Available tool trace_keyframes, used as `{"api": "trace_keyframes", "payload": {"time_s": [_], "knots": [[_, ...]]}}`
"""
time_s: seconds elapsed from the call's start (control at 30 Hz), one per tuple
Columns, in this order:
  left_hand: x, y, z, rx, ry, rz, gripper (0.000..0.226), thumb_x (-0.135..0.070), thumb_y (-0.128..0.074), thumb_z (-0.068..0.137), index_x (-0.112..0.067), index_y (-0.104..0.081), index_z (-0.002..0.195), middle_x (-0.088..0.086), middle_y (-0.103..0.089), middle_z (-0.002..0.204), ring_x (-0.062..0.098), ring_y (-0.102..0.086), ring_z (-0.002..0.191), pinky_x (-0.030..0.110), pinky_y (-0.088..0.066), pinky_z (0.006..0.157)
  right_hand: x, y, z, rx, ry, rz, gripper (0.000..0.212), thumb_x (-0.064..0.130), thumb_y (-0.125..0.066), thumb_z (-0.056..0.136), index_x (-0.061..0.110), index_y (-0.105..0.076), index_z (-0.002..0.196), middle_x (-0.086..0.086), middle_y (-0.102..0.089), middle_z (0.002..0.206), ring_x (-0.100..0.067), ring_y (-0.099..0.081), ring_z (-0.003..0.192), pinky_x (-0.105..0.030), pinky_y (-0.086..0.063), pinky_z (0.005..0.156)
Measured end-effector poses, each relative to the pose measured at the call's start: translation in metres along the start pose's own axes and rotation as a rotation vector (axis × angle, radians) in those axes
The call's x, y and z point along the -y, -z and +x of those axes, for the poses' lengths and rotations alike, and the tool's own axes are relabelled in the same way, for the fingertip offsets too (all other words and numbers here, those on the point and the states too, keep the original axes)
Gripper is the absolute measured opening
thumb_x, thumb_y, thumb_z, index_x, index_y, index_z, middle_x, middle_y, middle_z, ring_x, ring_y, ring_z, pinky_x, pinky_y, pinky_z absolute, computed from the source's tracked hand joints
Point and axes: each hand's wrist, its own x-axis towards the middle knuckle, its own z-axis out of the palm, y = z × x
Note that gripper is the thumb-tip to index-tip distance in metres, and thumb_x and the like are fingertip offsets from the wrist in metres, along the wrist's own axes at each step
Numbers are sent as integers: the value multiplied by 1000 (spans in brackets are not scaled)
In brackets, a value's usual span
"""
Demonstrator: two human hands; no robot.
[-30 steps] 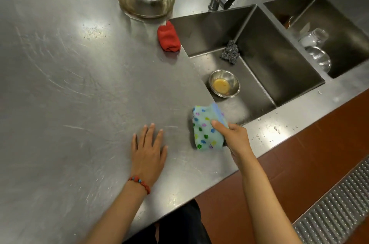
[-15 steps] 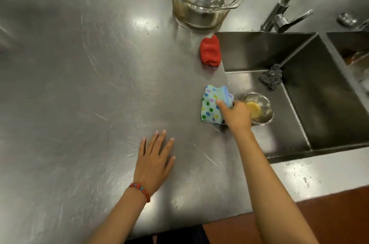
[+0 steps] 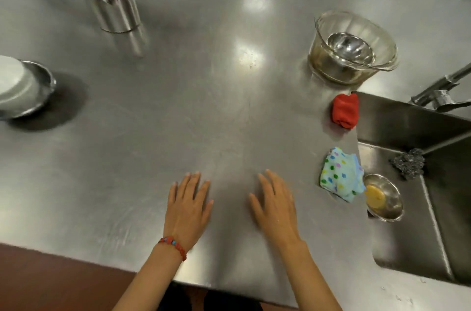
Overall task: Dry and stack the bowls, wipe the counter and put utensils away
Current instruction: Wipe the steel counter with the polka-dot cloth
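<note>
My left hand (image 3: 188, 208) and my right hand (image 3: 276, 206) lie flat, fingers spread, on the steel counter (image 3: 178, 112) near its front edge, holding nothing. The dotted blue cloth (image 3: 340, 174) lies by itself at the sink's left rim, to the right of my right hand. A glass bowl (image 3: 353, 47) with a steel bowl (image 3: 350, 47) inside stands at the back right. At the far left a white bowl sits in a steel bowl (image 3: 24, 89). A steel utensil holder (image 3: 114, 2) with several utensils stands at the back left.
A rolled red cloth (image 3: 345, 110) lies at the sink's corner. The sink (image 3: 407, 239) holds a small steel bowl with yellow residue (image 3: 382, 197) and a steel scourer (image 3: 409, 163). A tap (image 3: 441, 93) rises behind it. Brown floor shows below the counter edge.
My right hand let go of the dotted cloth beside the sink and moved left, flat onto the counter. The view swung left, bringing the utensil holder and left bowls into sight.
</note>
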Motion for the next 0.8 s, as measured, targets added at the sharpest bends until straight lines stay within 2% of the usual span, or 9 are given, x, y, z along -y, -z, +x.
{"api": "trace_keyframes", "payload": {"time_s": [0.13,0.23,0.3,0.37,0.43,0.5,0.57,0.7,0.8], "knots": [[61,27,-30,-91,100,-13,55,-38,-26,91,-5,-67,107,21,-63,117,41,-59,107,61,-45,85,63,-26,1,60,119,-35,53,39,-44,93,15,-35,140,-5,-27,152,-20,-23,140,-31,-14,113],[113,48,-57,-151,180,-9,49,-33,-37,79,-5,-68,105,21,-64,115,41,-60,105,62,-45,82,128,-48,-3,92,226,-70,50,34,-54,89,9,-47,132,-13,-42,143,-27,-37,133,-38,-28,110],[154,60,-80,-183,229,6,49,-32,-37,78,-5,-68,105,21,-64,115,40,-61,105,62,-46,81,180,-65,-9,73,332,-111,47,29,-73,75,7,-62,116,-16,-60,124,-31,-58,114,-43,-47,94],[197,73,-104,-198,292,3,49,-33,-38,78,-5,-67,105,21,-64,115,40,-61,105,61,-46,81,232,-84,-17,68,424,-116,46,30,-80,67,10,-67,106,-11,-67,112,-28,-65,103,-42,-52,83],[236,84,-127,-224,363,-1,49,-33,-38,78,-5,-67,105,21,-65,114,39,-61,104,60,-47,82,276,-105,-23,95,507,-97,46,32,-76,71,12,-64,110,-9,-65,116,-25,-62,107,-40,-50,88],[276,95,-155,-253,446,0,49,-33,-38,79,-5,-68,105,21,-65,114,39,-61,105,60,-46,83,321,-124,-30,157,563,-54,46,35,-63,83,14,-56,123,-7,-56,130,-24,-51,122,-37,-37,103],[311,105,-180,-276,528,10,49,-33,-37,79,-5,-67,106,21,-64,115,39,-60,107,60,-46,84,360,-139,-36,200,623,-30,46,37,-51,90,15,-49,131,-5,-48,139,-23,-41,130,-35,-26,109],[373,125,-223,-331,719,-3,49,-32,-37,79,-3,-68,105,23,-64,114,41,-60,106,61,-46,83,437,-165,-40,176,785,-38,43,32,-63,84,10,-58,120,-9,-59,126,-27,-55,118,-40,-41,99],[407,137,-239,-381,824,5,39,-27,-51,80,-2,-66,106,24,-64,114,42,-59,107,61,-46,84,483,-179,-34,237,859,-43,46,36,-51,91,14,-48,131,-7,-48,139,-22,-42,130,-36,-29,108]]}}
